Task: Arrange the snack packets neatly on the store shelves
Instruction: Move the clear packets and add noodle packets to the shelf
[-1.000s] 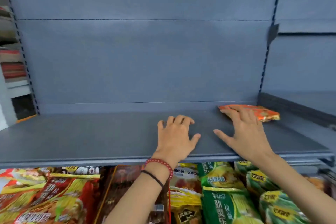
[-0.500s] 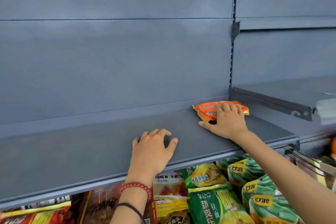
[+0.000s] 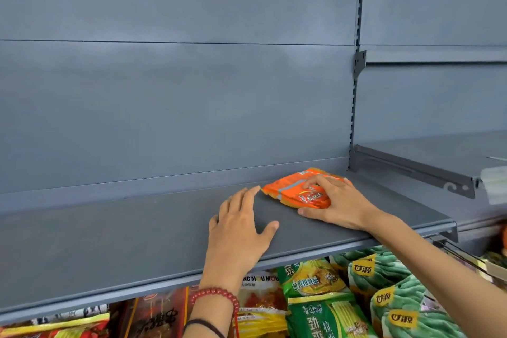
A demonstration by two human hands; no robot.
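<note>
The orange snack packet (image 3: 297, 189) lies flat on the grey metal shelf (image 3: 109, 241), near its back right corner and slightly askew to the back edge. The right hand (image 3: 338, 204) rests on top of it, fingers spread across the wrapper and the thumb laid along the packet's front edge. The left hand (image 3: 238, 228) lies flat on the shelf with the fingers close together and the thumb out; its fingertips are just beside the packet's left corner, though contact cannot be told.

The step looks like squaring the packet up. Light downward pressure should let the slick film slide without crumpling. The left fingers can serve as a stop for the left corner.

Behind the shelf rises a plain grey back panel (image 3: 192, 104) with a slotted upright (image 3: 354, 107). A neighbouring shelf (image 3: 439, 151) sits higher to the right. Green noodle packets (image 3: 323, 315) crowd the level below.
</note>
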